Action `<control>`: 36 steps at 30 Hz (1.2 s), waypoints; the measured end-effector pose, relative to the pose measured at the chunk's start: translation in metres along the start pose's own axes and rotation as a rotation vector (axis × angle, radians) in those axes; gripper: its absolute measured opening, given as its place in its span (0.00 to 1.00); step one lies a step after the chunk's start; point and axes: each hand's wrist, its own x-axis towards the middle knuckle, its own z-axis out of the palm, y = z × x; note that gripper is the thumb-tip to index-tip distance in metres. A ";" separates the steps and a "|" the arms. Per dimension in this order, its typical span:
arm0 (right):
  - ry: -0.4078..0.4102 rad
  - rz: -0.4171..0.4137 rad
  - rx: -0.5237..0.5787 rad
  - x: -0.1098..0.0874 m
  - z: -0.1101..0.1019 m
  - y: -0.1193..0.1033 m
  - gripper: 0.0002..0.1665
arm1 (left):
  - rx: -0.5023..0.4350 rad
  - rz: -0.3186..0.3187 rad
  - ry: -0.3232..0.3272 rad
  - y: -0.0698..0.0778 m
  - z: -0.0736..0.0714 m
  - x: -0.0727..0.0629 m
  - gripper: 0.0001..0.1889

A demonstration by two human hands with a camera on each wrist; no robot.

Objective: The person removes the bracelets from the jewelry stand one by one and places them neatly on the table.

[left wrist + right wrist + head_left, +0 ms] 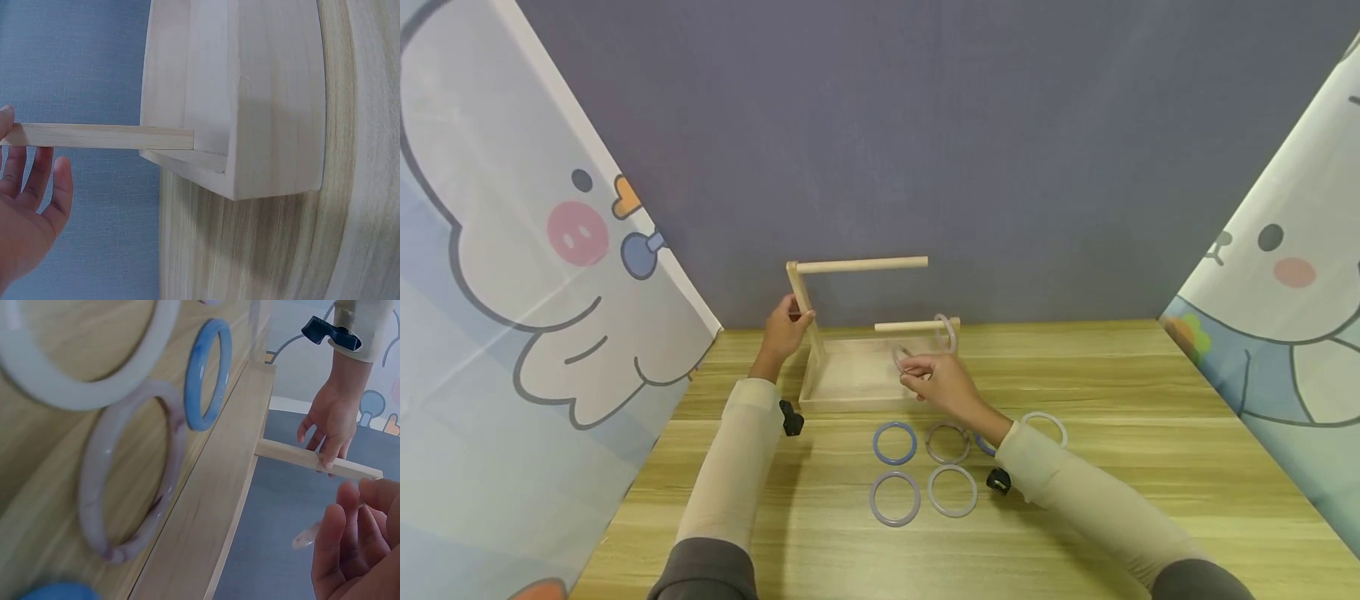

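Note:
My left hand grips the upright post of a wooden rack, with the thumb on one side and fingers behind it. From the post's top a long bar extends to the right. Over the rack's tray base, my right hand pinches a pale bangle between thumb and fingertips; those fingers hide part of it. Another pale bangle hangs around the lower bar, near its right-hand post.
In front of the rack lie several bangles: a blue one, a mottled mauve one, a lavender one and white ones. My right forearm partly covers another blue bangle. A grey backdrop stands behind the table.

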 end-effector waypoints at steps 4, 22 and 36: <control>-0.006 -0.009 0.015 -0.008 -0.006 0.004 0.16 | 0.000 0.001 -0.001 0.001 0.000 0.000 0.26; -0.054 -0.061 -0.104 -0.042 -0.032 0.022 0.12 | 0.001 0.016 0.003 -0.003 0.002 0.002 0.25; -0.163 -0.084 -0.188 -0.077 -0.057 0.039 0.13 | -0.003 0.010 0.006 -0.002 0.003 0.001 0.25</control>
